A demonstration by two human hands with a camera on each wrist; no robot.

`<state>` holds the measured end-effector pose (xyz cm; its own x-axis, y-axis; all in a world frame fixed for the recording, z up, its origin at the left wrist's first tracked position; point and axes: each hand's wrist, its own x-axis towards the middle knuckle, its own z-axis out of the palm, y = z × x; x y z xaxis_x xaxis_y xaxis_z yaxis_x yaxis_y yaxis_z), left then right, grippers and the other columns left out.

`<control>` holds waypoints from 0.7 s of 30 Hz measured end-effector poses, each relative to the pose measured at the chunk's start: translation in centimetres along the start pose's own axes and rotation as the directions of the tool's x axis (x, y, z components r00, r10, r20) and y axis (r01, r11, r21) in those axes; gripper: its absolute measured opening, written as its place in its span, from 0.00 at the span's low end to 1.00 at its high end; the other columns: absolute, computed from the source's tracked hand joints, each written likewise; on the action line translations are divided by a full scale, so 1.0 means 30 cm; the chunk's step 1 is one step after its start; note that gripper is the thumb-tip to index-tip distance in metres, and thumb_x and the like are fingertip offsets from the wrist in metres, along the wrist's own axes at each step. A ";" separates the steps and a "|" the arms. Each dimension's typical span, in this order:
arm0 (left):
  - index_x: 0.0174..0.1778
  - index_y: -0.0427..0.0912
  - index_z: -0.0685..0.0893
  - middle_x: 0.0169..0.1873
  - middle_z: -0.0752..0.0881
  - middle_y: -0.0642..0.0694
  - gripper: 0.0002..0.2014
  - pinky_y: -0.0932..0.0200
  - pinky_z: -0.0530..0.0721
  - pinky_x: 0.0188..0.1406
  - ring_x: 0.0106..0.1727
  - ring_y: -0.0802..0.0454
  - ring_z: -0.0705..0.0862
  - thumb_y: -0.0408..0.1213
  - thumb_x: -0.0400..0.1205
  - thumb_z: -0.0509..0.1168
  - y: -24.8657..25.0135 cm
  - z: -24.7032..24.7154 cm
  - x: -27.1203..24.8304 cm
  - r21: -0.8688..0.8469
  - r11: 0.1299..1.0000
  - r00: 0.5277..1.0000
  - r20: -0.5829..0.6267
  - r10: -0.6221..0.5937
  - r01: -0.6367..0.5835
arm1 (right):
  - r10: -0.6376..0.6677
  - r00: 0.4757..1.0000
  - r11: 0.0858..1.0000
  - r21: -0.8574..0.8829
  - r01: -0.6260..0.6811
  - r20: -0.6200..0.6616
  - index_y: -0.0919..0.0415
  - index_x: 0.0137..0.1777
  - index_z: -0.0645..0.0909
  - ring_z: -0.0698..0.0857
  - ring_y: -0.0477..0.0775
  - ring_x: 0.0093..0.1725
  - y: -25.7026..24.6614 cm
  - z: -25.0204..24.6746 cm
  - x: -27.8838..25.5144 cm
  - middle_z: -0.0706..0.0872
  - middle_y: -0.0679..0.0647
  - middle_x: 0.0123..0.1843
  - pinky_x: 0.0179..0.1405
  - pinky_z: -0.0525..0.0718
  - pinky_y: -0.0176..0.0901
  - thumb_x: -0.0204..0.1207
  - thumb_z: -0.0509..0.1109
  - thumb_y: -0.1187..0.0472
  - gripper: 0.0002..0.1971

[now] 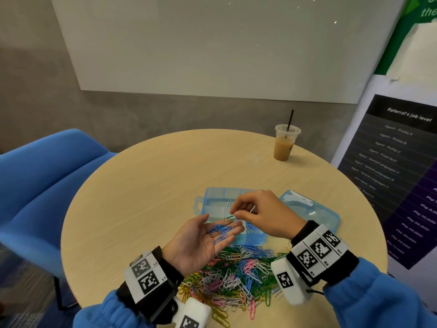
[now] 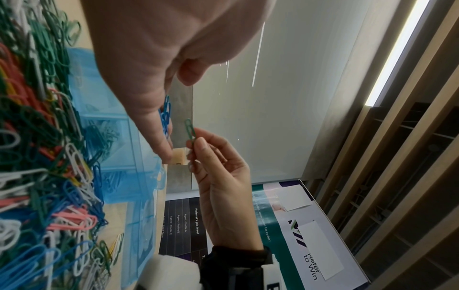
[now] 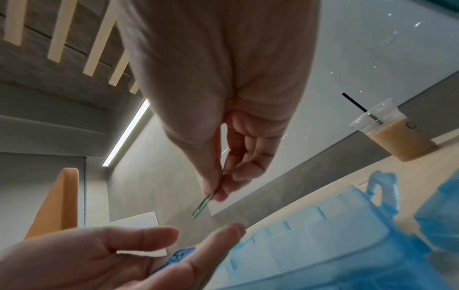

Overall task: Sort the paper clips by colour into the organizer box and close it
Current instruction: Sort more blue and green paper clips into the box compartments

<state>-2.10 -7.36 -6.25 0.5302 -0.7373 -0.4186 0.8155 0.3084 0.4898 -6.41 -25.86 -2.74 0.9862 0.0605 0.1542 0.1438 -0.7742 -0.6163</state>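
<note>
The right hand [image 1: 260,214] pinched a green paper clip [image 1: 229,218] at its 9 o'clock, long axis level, just above the organizer box [image 1: 214,197]. The left hand [image 1: 201,242] lay released, palm up, cradling blue paper clips [image 1: 220,230], just beside it at 7 o'clock.

The person wears a blue fleece-like top whose sleeves [image 1: 378,297] end in gathered cuffs at both forearms. Each wrist carries a black band [image 1: 305,233] wrapped with a white strip of square black-and-white coded markers, labelled L1 and L2 on the left wrist [image 1: 147,275] and R1, R2 and so on along the right wrist [image 1: 318,250]. A white padded block with one more such marker sits on the underside of each band [image 1: 287,279], and a thin black cord trails from the right one.
</note>
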 end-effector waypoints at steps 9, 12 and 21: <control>0.69 0.22 0.74 0.62 0.83 0.25 0.28 0.44 0.86 0.52 0.60 0.35 0.86 0.47 0.91 0.47 0.004 -0.008 0.006 -0.007 1.000 1.000 -0.013 -0.003 0.003 | 0.024 0.988 0.999 -0.022 -0.028 -0.153 0.57 0.46 0.90 0.85 0.39 0.40 0.004 -0.008 0.006 0.90 0.48 0.41 0.38 0.77 0.21 0.78 0.72 0.63 0.05; 0.69 0.22 0.74 0.62 0.83 0.25 0.29 0.43 0.85 0.53 0.61 0.34 0.85 0.47 0.91 0.48 0.005 -0.001 -0.001 -0.012 1.000 1.000 -0.029 0.003 -0.004 | 0.081 0.989 0.993 -0.074 -0.091 -0.127 0.56 0.47 0.90 0.85 0.39 0.42 0.031 -0.034 -0.016 0.90 0.46 0.42 0.38 0.76 0.20 0.79 0.72 0.60 0.06; 0.52 0.30 0.71 0.50 0.74 0.35 0.31 0.50 0.72 0.62 0.56 0.41 0.71 0.61 0.85 0.52 0.047 0.175 0.049 0.278 0.960 0.998 -0.040 0.039 -0.027 | 0.141 0.978 0.987 -0.059 -0.151 -0.153 0.54 0.47 0.89 0.85 0.38 0.43 0.071 -0.116 -0.111 0.90 0.45 0.43 0.40 0.78 0.22 0.79 0.72 0.57 0.05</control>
<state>-1.40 -11.15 -2.16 0.5708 -0.6999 -0.4293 0.7043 0.1486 0.6942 -9.68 -29.92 -1.88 0.9722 -0.1463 0.1825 -0.0118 -0.8100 -0.5863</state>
